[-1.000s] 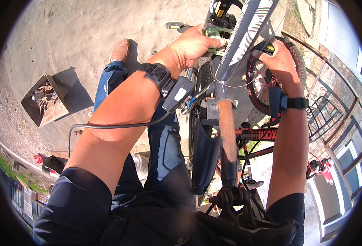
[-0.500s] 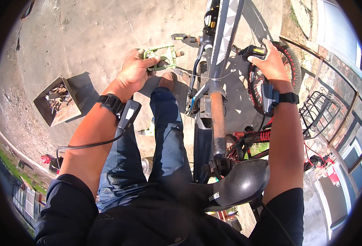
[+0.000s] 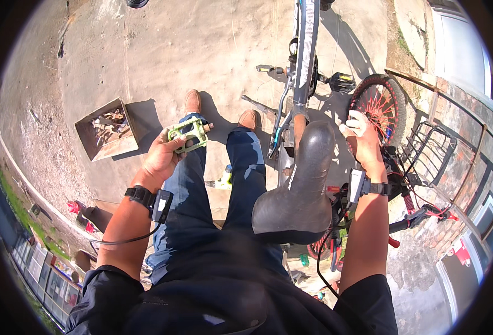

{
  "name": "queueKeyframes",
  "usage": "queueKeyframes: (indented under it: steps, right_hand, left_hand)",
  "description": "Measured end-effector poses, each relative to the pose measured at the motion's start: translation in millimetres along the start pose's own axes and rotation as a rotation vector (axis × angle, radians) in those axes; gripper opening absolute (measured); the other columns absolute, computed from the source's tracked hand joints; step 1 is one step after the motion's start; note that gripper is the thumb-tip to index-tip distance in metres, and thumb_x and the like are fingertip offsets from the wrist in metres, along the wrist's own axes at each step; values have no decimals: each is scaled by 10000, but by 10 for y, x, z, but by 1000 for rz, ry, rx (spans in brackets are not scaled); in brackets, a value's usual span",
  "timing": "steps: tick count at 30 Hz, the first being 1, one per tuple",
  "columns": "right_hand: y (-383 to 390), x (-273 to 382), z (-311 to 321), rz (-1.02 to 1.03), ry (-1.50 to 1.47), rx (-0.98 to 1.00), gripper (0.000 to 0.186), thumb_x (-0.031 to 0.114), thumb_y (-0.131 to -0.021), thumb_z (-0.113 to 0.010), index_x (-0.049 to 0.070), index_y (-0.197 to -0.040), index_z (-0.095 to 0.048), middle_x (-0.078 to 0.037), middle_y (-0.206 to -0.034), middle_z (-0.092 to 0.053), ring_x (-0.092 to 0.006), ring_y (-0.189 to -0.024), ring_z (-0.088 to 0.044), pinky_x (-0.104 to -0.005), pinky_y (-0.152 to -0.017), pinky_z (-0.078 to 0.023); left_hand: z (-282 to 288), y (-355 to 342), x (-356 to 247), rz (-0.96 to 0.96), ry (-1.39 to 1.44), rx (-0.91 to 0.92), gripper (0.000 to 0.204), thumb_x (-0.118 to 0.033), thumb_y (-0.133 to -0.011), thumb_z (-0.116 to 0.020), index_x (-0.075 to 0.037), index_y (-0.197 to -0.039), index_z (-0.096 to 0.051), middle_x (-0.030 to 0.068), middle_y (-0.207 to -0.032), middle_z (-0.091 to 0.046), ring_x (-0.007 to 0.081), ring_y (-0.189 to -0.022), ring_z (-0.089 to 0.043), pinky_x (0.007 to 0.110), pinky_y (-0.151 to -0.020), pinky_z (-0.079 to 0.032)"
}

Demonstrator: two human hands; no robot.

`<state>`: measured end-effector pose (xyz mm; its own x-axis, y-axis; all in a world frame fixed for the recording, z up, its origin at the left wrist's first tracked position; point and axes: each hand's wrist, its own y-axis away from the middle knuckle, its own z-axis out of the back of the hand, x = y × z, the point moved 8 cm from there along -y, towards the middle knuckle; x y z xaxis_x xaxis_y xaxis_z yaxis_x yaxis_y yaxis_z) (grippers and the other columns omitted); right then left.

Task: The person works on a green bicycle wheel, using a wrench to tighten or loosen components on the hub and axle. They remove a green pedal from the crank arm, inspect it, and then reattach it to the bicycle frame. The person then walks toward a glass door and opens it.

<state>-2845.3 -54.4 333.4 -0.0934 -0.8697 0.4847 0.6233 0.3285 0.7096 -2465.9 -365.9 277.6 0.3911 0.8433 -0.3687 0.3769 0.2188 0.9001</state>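
Observation:
My left hand (image 3: 160,159) is closed on a light green bicycle pedal (image 3: 193,135), its threaded axle end pointing right, above my left leg. To the right stands a bicycle with a black saddle (image 3: 294,195) and a patterned frame tube (image 3: 306,67). A dark pedal (image 3: 342,82) with yellow reflectors is on its right side, and another pedal (image 3: 270,68) on its left. My right hand (image 3: 363,139) is raised right of the saddle, below the right pedal and apart from it. Its fingers are bent with a gap to the thumb, and nothing shows between them.
A box (image 3: 106,151) of metal scraps or tools stands on the ground to the left. A second bicycle with a red-spoked wheel (image 3: 379,106) and a black rack (image 3: 430,151) is at right, by a brick wall. A green-and-white bottle (image 3: 224,177) lies between my legs.
My right hand has come away from the bicycle's right pedal and drawn back. The left hand has moved back and leftward with the green pedal. The view has shifted, with the saddle now more central.

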Motion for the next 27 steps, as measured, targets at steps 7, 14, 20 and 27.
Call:
queueKeyframes:
  steps: [7,14,20,27]
  right_hand:
    - [795,251,-82,-28,-46,-16,332,93,-879,-673,3,-1182,-570,-44,-1015,-647,-107,-832,-595,-238,-723,-502]
    - [1151,722,-113,29,23,-78,202,42,-894,-617,-33,-1081,-590,-40,-907,-661,-86,-807,-599,-243,-734,-484]
    - [1507,1468,-5,-113,287,-332,368,110,-911,-614,-45,-1238,-547,-74,-926,-652,-118,-827,-595,-252,-733,-469]
    - [1702,2539,-386,361,40,-423,479,6,-884,-610,-39,-1337,-462,-174,-1252,-570,-244,-1183,-561,-340,-993,-463]
  left_hand:
    - [182,249,3,53,69,30,271,-57,-926,-584,-106,-1187,-529,26,-1056,-651,124,-870,-622,275,-722,-421]
    - [806,469,-235,16,142,48,276,-36,-927,-568,-79,-1198,-543,62,-1073,-655,152,-909,-625,301,-751,-443]
    - [1219,705,-549,-68,200,66,302,-53,-915,-565,-52,-1217,-565,67,-1075,-656,173,-925,-636,295,-770,-474]
    - [1175,1134,-1056,-118,284,109,237,-72,-901,-617,-66,-1133,-569,35,-979,-654,132,-805,-621,278,-657,-445]
